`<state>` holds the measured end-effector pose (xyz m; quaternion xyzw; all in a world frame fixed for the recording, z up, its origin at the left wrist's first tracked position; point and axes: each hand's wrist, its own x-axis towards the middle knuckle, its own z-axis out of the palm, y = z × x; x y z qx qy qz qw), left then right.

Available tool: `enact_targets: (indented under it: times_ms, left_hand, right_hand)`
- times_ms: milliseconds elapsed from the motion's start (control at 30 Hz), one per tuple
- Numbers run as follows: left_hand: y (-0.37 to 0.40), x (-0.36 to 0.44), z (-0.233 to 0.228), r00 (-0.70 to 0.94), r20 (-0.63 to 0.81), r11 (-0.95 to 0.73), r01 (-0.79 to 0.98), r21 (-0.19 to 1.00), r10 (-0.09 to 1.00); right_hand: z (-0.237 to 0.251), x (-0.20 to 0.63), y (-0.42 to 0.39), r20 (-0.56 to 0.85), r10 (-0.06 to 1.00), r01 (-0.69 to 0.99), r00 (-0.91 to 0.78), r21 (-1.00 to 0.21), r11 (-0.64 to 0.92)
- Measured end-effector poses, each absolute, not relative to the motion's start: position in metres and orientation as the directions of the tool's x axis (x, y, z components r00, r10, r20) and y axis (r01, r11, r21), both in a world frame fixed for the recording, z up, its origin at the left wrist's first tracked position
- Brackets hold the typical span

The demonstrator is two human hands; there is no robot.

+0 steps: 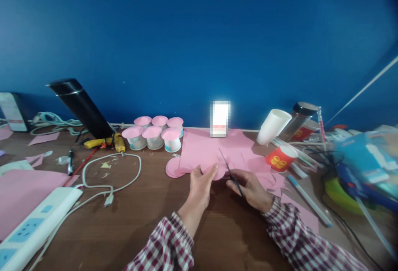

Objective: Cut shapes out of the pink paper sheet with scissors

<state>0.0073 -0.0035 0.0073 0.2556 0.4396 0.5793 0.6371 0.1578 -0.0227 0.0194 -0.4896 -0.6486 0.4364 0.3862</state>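
In the head view, the left hand [200, 186] pinches a pink paper piece [220, 174] out from the back edge of the desk [149, 221]; the right hand [248, 188] grips dark scissors [230, 173] beside it; six pink-topped cups [153, 139] line that edge.

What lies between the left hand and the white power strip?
In the head view, a loosely looped white cable lies between the left hand and power strip.
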Motion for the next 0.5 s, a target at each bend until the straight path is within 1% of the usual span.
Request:
enact_targets:
  times_ms: [233, 500]
  left_hand:
    - [-0.003, 0.0077, 0.0085, -0.043, -0.253, 0.193, -0.531, 0.825, 0.966]
    - [-0.0049, 0.0074, 0.0115, -0.035, -0.256, 0.193, -0.562, 0.804, 0.966]
  right_hand:
    - [0.0194, 0.158, -0.0237, 0.065, 0.976, 0.316, -0.21, -0.94, 0.13]
    - [0.0178, 0.1594, -0.0227, 0.082, 0.973, 0.345, -0.216, -0.926, 0.155]
